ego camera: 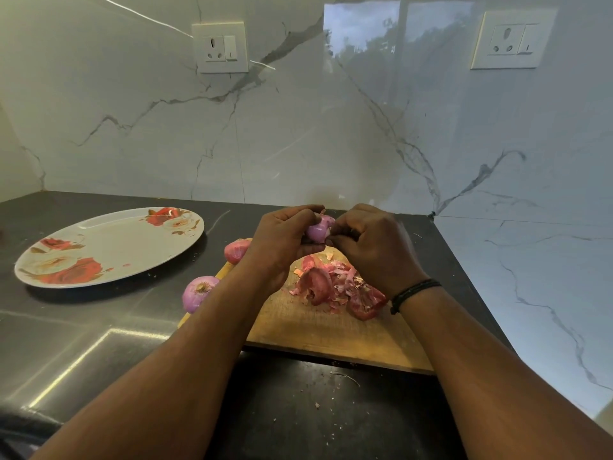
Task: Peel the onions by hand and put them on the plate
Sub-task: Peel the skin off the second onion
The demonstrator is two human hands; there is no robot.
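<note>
My left hand (282,240) grips a small purple onion (317,230) above the far end of the wooden cutting board (331,333). From the right, my right hand (371,240) pinches at the skin of that onion with its fingertips. Two more onions lie at the board's left edge: a pink one (235,250) further back and a purple one (197,292) nearer, its root end up. A pile of red onion peels (335,285) lies on the board under my hands. The white plate (109,247) with red roses sits to the left with no onions on it.
The dark countertop (99,343) ends at a marble wall behind and to the right. Two wall sockets (220,48) (512,39) sit high on the wall. Small peel flakes (345,376) lie scattered on the counter in front of the board.
</note>
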